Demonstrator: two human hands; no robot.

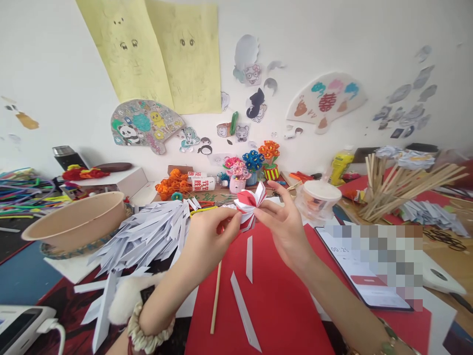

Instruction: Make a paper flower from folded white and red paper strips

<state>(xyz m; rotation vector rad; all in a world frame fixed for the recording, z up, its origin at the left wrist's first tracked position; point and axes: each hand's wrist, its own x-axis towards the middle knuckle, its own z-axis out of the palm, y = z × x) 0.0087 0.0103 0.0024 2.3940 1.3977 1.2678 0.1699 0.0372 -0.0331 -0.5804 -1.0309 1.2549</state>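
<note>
Between my two hands, above a red sheet point(281, 296), is a folded paper flower point(247, 201) with red and white petals. My left hand point(218, 229) pinches its lower left side. My right hand point(283, 217) grips it from the right between thumb and fingers, with the index finger raised apart. On the red sheet lie two folded white paper strips point(245, 313) and a thin wooden stick point(216, 301). Left of my left hand is a big pile of folded white strips point(148, 236).
A beige basin point(77, 217) stands at the left. Small flower pots point(238, 183) line the wall, with a lidded plastic tub point(320, 195) beside them. A phone point(364, 266) lies on the right, before a bundle of wooden sticks point(388, 192). A white device point(25, 328) sits front left.
</note>
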